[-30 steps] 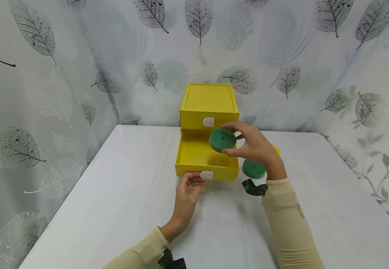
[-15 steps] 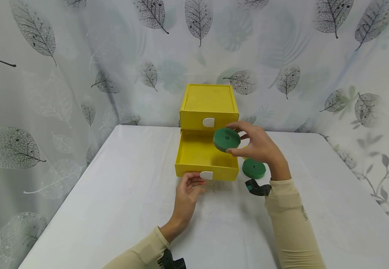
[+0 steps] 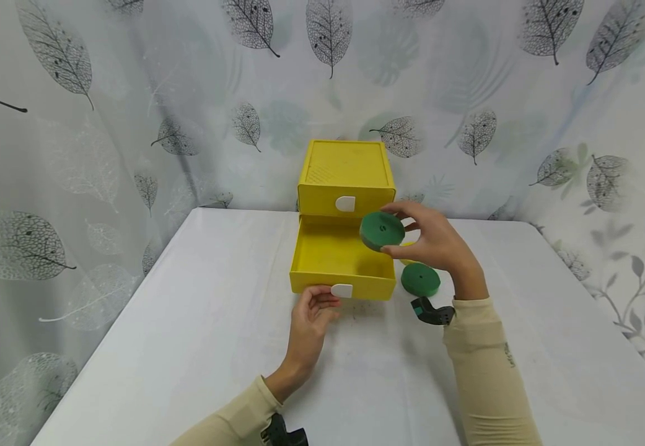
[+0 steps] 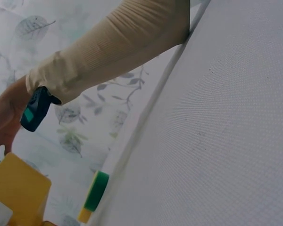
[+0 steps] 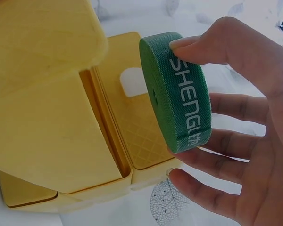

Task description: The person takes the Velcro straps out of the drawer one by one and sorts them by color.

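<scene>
My right hand (image 3: 436, 241) pinches a thick roll of green woven tape (image 3: 381, 230) between thumb and fingers. It hangs above the right side of a pulled-out yellow drawer (image 3: 333, 254), whose visible inside holds nothing. White letters show on the tape's outer band in the right wrist view (image 5: 188, 89). My left hand (image 3: 307, 328) has its fingers curled at the drawer's white pull tab (image 3: 342, 290); the exact contact is partly hidden. Another green tape roll (image 3: 421, 280) lies on the table right of the drawer, with a yellow roll (image 3: 408, 253) partly hidden behind it.
The yellow two-drawer box (image 3: 347, 164) stands at the table's back edge, against a leaf-printed curtain (image 3: 188, 93). Its upper drawer (image 3: 328, 199) is pushed in. White cloth covers the table (image 3: 216, 297).
My right hand has drifted slightly to the right with the green tape roll, which stays over the drawer's right side. The left hand and the drawer have not moved.
</scene>
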A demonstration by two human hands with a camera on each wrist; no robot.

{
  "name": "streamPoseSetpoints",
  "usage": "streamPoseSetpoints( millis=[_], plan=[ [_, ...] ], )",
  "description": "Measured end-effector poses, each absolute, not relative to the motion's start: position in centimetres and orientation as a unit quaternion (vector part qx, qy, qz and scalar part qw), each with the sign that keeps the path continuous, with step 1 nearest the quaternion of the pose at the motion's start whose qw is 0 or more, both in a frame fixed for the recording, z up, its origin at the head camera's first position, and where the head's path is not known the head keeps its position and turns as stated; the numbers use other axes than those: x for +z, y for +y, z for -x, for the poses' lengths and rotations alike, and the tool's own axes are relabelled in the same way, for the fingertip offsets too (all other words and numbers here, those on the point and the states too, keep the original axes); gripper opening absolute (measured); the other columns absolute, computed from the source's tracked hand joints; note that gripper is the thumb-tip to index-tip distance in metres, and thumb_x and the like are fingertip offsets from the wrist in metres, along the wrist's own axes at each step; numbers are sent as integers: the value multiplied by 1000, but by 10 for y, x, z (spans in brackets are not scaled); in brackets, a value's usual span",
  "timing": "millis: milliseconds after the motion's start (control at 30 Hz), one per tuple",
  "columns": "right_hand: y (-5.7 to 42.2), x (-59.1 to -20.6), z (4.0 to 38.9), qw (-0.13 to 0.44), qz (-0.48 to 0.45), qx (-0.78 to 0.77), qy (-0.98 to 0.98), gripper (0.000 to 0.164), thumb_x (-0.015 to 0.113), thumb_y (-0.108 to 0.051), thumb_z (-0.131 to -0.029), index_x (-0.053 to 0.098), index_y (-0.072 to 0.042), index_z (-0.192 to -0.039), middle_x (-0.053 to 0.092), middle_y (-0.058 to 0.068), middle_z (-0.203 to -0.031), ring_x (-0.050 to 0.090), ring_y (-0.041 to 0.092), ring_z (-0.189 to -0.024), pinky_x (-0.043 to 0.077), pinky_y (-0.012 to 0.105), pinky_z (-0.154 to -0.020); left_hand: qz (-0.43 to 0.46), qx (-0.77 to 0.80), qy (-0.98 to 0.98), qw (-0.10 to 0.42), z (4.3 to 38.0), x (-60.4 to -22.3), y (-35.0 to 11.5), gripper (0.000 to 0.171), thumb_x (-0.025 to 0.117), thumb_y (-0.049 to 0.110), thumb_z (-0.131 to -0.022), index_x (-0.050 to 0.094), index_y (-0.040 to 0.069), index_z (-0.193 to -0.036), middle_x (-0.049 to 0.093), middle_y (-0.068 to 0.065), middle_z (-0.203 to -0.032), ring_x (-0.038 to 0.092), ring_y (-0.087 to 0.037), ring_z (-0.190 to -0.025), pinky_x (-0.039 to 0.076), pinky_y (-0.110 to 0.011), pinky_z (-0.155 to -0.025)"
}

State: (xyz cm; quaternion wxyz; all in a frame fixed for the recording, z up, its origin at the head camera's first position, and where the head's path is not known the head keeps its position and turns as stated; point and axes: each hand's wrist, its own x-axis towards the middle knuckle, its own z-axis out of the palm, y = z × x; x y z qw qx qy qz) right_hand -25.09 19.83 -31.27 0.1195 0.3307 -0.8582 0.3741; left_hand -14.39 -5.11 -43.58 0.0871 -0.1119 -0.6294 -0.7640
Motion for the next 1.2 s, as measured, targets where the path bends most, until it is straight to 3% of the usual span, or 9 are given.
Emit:
streamPoseSetpoints(
  millis=[267,467,1200],
  plan=[
    [209,-313,251,135,-327,372,-858,67,92,-13,-78,63,-7,-137,66,6,-130,59,26,-111,53,50,-91,114,-766,-627,89,144,-436,-52,36,55,-9,-89,53,-7,-125,60,-25,-118,59,-44,-111,53,-27,-89],
    [216,-315,253,136,-326,372,-858,66,91,-11,-79,62,-5,-138,65,9,-130,59,29,-112,53,53,-92,116,-765,-627,90,144,-436,-52,36,57,-7,-89,53,-8,-125,59,-25,-118,57,-49,-113,53,-27,-89],
    [239,-315,251,115,-246,362,-892,67,91,-14,-80,62,-6,-140,62,9,-135,56,28,-116,50,52,-97,118,-766,-625,89,144,-432,-53,35,57,-7,-90,53,-8,-125,59,-24,-118,55,-52,-114,53,-27,-91]
  ],
)
